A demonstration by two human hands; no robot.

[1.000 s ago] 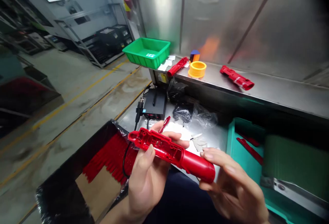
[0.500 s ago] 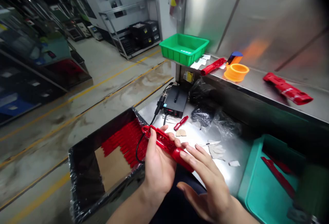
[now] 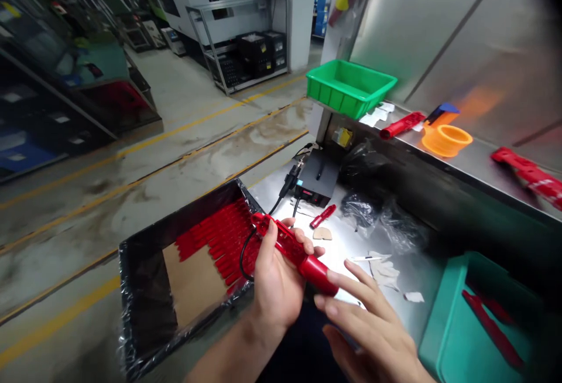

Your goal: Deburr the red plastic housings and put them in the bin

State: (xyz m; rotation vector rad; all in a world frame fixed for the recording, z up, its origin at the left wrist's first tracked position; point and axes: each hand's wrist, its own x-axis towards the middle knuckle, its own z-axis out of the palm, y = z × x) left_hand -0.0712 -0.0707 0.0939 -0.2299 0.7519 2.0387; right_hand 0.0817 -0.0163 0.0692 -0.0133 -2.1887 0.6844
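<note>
Left hand (image 3: 281, 280): was curled in a grip, thumb (image 3: 268, 242) extended
Right hand (image 3: 377, 327): held its fingers (image 3: 360, 292) loosely spread
Left forearm (image 3: 237, 345): slanted inward

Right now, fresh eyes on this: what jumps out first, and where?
The glossy red housing mid-picture, gripped in the left hand, with the right hand at its smooth cylindrical end. Next, the black bin at lower left, with rows of red parts beside bare cardboard. Then the bright green tray and orange ring on the ledge, upper right.
</note>
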